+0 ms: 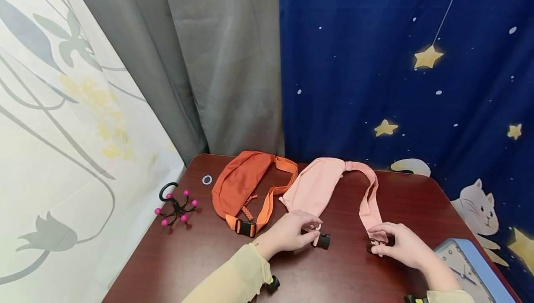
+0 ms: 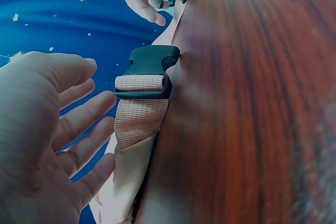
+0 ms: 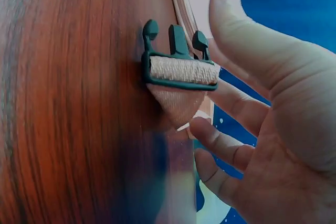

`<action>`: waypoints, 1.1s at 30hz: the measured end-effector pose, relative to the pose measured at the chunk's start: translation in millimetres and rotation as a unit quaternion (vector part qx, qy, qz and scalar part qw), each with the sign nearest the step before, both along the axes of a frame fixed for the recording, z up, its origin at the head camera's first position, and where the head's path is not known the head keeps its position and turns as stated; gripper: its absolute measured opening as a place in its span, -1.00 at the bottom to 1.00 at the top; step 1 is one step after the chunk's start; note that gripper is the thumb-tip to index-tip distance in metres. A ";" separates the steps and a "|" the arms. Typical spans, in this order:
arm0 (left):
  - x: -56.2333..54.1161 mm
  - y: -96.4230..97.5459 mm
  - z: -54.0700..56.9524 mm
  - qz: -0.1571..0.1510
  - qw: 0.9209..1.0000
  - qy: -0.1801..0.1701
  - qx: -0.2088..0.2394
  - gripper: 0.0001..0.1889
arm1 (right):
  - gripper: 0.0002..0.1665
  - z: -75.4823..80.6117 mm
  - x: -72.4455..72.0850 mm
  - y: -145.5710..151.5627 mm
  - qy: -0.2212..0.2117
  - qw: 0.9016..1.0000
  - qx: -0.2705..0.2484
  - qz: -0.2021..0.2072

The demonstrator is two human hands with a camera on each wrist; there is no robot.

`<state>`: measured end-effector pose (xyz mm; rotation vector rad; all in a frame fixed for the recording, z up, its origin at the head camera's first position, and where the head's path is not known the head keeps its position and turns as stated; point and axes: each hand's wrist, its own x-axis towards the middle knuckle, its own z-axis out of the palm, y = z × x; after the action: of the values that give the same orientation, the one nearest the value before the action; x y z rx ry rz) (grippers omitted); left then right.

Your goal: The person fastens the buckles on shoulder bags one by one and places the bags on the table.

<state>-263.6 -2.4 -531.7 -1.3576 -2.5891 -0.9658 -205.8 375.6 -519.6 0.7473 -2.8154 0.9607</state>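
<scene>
The left hand — fingers relaxed — is beside a black plastic socket buckle; the right hand, fingers also loose, by a black plastic pronged buckle.

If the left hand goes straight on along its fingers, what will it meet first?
Probably the black socket of the pink bag, close ahead of the left hand; exact depth is unclear.

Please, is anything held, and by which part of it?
Nothing seems gripped: the left hand is open beside the socket buckle, the right hand beside the prong buckle; contact is unclear.
</scene>
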 end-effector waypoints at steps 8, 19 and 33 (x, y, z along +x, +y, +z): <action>2.0 0.2 -2.0 0.001 1.000 0.018 -0.019 -0.70 | -0.71 -2.0 5.9 -0.8 -0.047 0.997 0.025 -0.054; 3.9 3.3 -5.5 0.015 0.998 0.034 -0.041 -0.71 | -0.63 1.7 7.0 4.2 -0.120 0.989 0.035 -0.075; 5.5 3.0 -6.1 0.024 0.997 0.043 -0.061 -0.71 | -0.78 -0.4 -1.2 -10.1 -0.108 0.993 0.023 -0.052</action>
<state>-258.1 0.7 -537.8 -1.3252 -2.6406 -0.7364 -207.0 365.5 -520.0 0.5218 -3.0341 1.0206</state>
